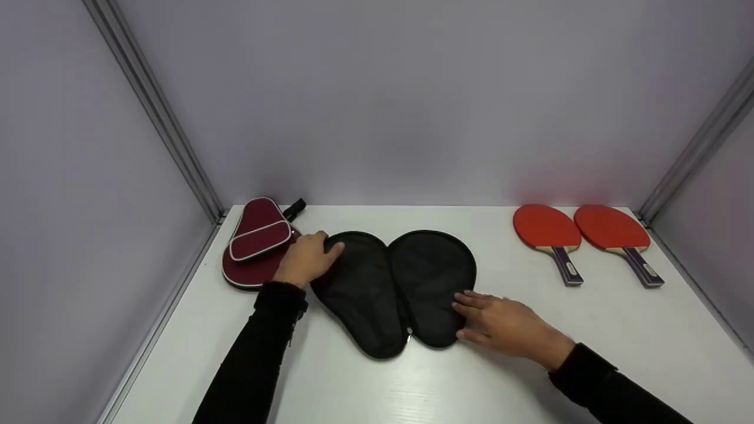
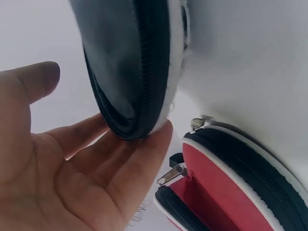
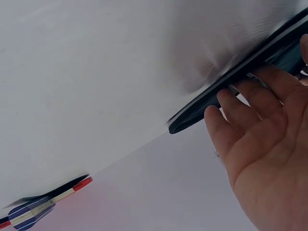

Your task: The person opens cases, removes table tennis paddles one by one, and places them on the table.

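Observation:
An unzipped table tennis paddle case lies spread on the white table, its two black-lined halves side by side and a zipper pull at the bottom between them. My left hand is at the left half's upper outer edge. In the left wrist view, its fingers touch the case's rim while the thumb stands apart. On the other side, my right hand lays extended fingers on the right half's lower outer edge. The right wrist view has those fingers nearly straight along the case's edge.
Two dark red paddle cases with white piping overlap at the left, the smaller on top of the larger. Two red paddles lie at the back right. Pale walls enclose the table.

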The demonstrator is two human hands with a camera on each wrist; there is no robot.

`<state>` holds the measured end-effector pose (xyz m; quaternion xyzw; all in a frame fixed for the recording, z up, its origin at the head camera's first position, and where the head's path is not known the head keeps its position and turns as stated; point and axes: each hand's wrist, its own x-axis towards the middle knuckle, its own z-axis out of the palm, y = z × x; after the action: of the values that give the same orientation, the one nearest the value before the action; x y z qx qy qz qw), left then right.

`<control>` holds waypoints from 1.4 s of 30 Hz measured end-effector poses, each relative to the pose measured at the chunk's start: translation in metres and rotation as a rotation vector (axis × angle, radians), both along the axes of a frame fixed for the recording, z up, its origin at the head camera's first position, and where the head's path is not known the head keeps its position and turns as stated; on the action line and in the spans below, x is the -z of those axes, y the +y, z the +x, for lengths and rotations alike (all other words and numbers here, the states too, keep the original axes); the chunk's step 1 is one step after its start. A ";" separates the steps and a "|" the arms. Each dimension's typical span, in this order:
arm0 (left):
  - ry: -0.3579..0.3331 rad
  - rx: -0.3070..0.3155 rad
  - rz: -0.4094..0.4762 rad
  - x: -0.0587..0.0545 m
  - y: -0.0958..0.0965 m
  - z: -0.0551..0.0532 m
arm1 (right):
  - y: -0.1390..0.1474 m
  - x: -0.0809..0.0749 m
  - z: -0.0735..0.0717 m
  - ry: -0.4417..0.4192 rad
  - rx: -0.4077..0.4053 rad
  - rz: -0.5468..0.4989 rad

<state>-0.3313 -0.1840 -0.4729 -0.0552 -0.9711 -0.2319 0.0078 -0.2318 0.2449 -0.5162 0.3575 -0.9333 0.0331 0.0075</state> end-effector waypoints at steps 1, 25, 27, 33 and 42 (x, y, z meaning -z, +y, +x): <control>-0.001 0.003 0.019 -0.002 -0.001 0.000 | 0.000 0.000 0.000 -0.003 0.000 0.002; 0.106 0.100 0.521 -0.018 0.007 -0.003 | -0.003 0.006 -0.003 -0.032 -0.078 -0.023; 0.103 0.133 0.574 -0.016 0.008 -0.003 | -0.004 0.005 -0.002 -0.038 -0.092 -0.025; 0.096 0.223 0.634 -0.013 0.017 -0.003 | -0.008 0.004 -0.001 -0.052 -0.110 -0.029; 0.047 0.327 0.601 -0.001 0.029 -0.004 | -0.012 0.005 0.001 -0.057 -0.125 -0.037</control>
<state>-0.3349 -0.1554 -0.4715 -0.2106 -0.8372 -0.5047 0.0086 -0.2304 0.2325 -0.5211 0.4138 -0.9082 0.0607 -0.0144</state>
